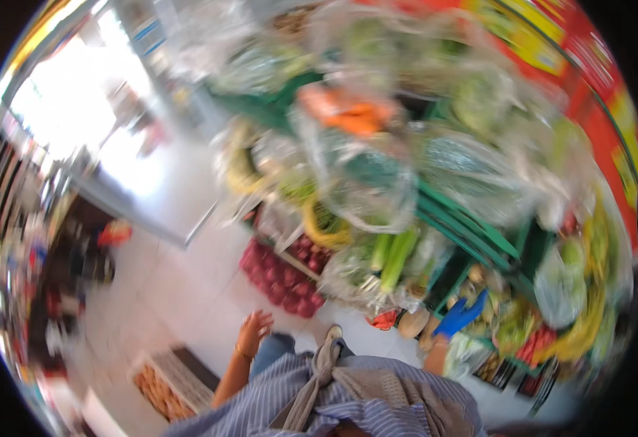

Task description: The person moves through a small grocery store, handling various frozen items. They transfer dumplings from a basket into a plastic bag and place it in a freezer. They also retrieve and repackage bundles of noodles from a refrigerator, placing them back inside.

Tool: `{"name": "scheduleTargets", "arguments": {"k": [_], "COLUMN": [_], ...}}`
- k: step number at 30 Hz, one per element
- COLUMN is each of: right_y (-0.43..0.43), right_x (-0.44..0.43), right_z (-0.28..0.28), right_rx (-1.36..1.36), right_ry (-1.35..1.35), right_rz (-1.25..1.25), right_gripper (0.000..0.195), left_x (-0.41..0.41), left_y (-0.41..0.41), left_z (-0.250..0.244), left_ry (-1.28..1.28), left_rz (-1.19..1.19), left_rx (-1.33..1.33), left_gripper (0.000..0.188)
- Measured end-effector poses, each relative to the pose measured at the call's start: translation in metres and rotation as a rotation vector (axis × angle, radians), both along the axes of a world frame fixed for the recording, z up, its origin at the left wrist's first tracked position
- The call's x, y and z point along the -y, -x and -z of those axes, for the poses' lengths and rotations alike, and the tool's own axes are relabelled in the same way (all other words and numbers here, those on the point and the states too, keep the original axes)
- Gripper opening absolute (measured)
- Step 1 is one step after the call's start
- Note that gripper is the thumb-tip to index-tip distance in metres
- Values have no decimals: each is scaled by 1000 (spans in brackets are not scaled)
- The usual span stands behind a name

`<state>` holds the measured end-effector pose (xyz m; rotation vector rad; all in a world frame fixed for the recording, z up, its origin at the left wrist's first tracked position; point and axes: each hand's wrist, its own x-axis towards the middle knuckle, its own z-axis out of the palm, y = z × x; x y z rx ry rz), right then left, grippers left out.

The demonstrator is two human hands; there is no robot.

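My left hand (256, 331) is bare, with a thin bracelet at the wrist. It hangs beside my leg over the floor, fingers apart and nothing in it. A blue glove covers my right hand (461, 318), which reaches out with spread fingers near a green plastic crate (450, 281). Pale produce (477, 276) lies just beyond those fingers; whether they touch it I cannot tell. A clear plastic bag of greens (463, 358) sits below the glove. Leafy greens with thick green stalks (398, 262) lie in clear plastic between my hands, farther out.
Red onions in a mesh sack (280, 278) stand on the tiled floor (187, 289). Bagged vegetables, including orange ones, probably carrots (351, 112), are heaped across the stand. A box of eggs (163, 390) lies at lower left. Cluttered shelves (29, 257) line the left side. Much is motion-blurred.
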<state>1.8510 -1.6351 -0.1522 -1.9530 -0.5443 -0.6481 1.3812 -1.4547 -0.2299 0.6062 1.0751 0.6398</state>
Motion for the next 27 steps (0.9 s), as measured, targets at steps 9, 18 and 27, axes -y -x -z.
{"name": "scheduleTargets", "arguments": {"k": [9,18,27], "right_y": [234,356,584], "right_x": [-172,-328,-511], "right_z": [52,80,-44], "right_rx": [-584,-946,-846], "right_ry": [358,294,160], "right_rz": [-1035,-1298,-1664], "right_gripper": [48,40,28], "left_x": [10,84,14], "left_y": [184,350,379], "left_z": [40,91,115], "left_ry": [218,487,406], "left_rz": [-387,-904,-1112], "left_rx": [-263,-247,-35], "left_gripper": [42,27,18]}}
